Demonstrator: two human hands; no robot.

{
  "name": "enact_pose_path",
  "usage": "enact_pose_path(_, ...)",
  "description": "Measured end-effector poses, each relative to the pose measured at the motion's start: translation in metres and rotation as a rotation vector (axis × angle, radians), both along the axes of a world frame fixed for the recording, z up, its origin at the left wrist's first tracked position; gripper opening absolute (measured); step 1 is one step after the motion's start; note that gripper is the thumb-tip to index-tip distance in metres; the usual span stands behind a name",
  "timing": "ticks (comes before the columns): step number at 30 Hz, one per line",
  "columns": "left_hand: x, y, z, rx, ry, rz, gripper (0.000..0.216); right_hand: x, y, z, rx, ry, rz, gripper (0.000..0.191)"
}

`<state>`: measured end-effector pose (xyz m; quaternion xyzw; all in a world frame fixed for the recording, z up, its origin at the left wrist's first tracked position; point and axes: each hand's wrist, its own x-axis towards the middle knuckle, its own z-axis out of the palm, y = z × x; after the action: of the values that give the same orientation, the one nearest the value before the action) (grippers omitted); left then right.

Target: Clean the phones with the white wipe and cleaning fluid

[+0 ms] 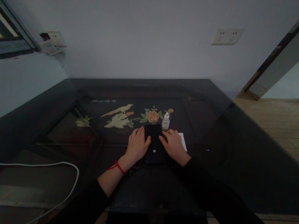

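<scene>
Pouch lies flat on the counter, between both hands. My worry, watching remotely: the bottle stands upright just beyond the right fingers, so a careless sweep could topple it. Left hand: thumb spread from fingers, against the pouch's left side. Right hand: loosely curled at its right edge; pinching or not, I cannot tell.

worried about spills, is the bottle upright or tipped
Upright: the bottle stands on its base on the table, with its cap on top.
</scene>
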<state>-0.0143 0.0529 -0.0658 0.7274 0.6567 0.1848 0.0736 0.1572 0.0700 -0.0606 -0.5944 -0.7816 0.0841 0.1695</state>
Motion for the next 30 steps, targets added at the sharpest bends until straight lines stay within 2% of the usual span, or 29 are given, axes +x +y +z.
enact_pose_path(12, 0.000, 0.017, 0.000, 0.032, 0.043, 0.048, 0.051, -0.007, 0.011, 0.005, 0.019, -0.054, 0.050, 0.037)
enact_pose_path(17, -0.005, 0.018, 0.000, 0.040, -0.011, 0.037, 0.057, 0.032, 0.008, 0.019, 0.058, -0.026, 0.083, 0.026)
enact_pose_path(20, -0.009, 0.016, 0.002, 0.055, -0.060, -0.006, 0.056, 0.062, 0.002, 0.017, 0.066, -0.037, 0.009, 0.025)
enact_pose_path(22, -0.011, 0.013, 0.005, 0.064, -0.090, -0.042, 0.055, 0.070, -0.003, 0.013, 0.056, -0.061, -0.007, 0.029)
enact_pose_path(26, -0.012, 0.009, 0.011, 0.066, -0.117, -0.101, 0.056, 0.055, -0.014, 0.006, 0.064, -0.110, 0.003, 0.028)
enact_pose_path(30, -0.012, 0.007, 0.009, 0.038, -0.076, -0.126, 0.059, 0.031, -0.025, 0.008, 0.088, -0.116, 0.015, 0.025)
